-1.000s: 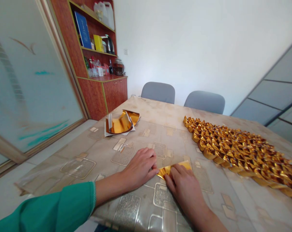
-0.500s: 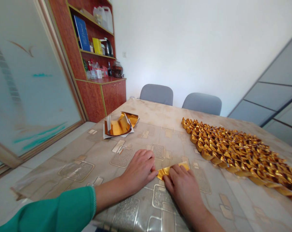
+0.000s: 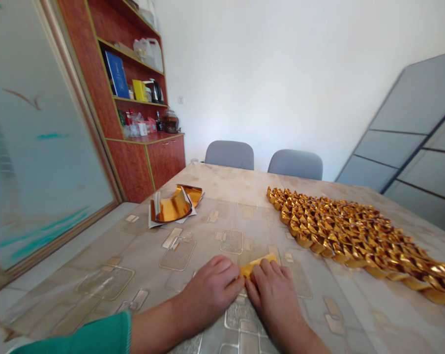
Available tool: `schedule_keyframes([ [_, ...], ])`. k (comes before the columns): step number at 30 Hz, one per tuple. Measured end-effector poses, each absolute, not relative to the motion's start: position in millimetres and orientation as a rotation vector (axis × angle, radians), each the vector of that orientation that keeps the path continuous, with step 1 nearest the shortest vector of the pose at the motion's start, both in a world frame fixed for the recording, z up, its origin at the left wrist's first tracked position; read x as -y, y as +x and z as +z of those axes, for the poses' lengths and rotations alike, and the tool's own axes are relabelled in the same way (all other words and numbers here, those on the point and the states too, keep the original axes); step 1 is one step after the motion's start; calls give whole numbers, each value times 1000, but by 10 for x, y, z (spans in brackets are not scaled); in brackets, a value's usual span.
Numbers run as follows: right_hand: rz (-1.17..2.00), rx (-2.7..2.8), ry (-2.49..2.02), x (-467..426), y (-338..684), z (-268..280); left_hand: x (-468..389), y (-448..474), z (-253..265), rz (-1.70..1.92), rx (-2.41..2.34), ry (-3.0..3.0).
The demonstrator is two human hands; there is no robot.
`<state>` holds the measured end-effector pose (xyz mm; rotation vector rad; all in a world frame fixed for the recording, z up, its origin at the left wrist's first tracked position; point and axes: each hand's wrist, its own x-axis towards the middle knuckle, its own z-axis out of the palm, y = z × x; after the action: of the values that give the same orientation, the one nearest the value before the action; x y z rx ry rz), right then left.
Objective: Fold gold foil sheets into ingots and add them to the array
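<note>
A small sheet of gold foil paper (image 3: 247, 270) lies on the table between my two hands, partly covered by them. My left hand (image 3: 217, 287) is closed, its fingertips pinching the left end of the sheet. Over the right part rests my right hand (image 3: 274, 290), fingers bent and pressed down on the paper. Most of the sheet is hidden under the right fingers. To the right, rows of folded gold foil pieces (image 3: 340, 231) stand packed closely together. A stack of curled gold foil sheets (image 3: 174, 207) sits at the far left of the table.
A patterned clear cover lies over the table (image 3: 222, 184). Two grey chairs (image 3: 229, 155) (image 3: 295, 163) stand behind it against the white wall. At the back left is a red-brown cabinet (image 3: 133, 162) with bottles, a kettle and a jar. A frosted glass door (image 3: 41, 147) is on the left.
My left hand has come closer to my right hand along the gold paper, and less of the sheet shows between them. The camera view has tilted up and shifted slightly right.
</note>
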<state>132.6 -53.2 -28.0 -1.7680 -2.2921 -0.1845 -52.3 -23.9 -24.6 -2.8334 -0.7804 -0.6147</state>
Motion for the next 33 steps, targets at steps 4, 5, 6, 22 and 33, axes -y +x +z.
schedule_keyframes([
  [4,-175,2266,-1720,510,1345,-294,290,-514,-305,-532,889,-2884],
  [5,-153,2264,-1705,512,1363,-293,292,-525,-305,-513,900,-2901],
  [6,-125,2267,-1685,518,1388,-290,295,-539,-298,-492,895,-2920],
  [22,81,2391,-1489,702,1489,-244,153,-624,-146,-470,781,-2973],
  [33,145,2436,-1564,479,1418,-122,179,-735,13,-279,717,-3128],
])
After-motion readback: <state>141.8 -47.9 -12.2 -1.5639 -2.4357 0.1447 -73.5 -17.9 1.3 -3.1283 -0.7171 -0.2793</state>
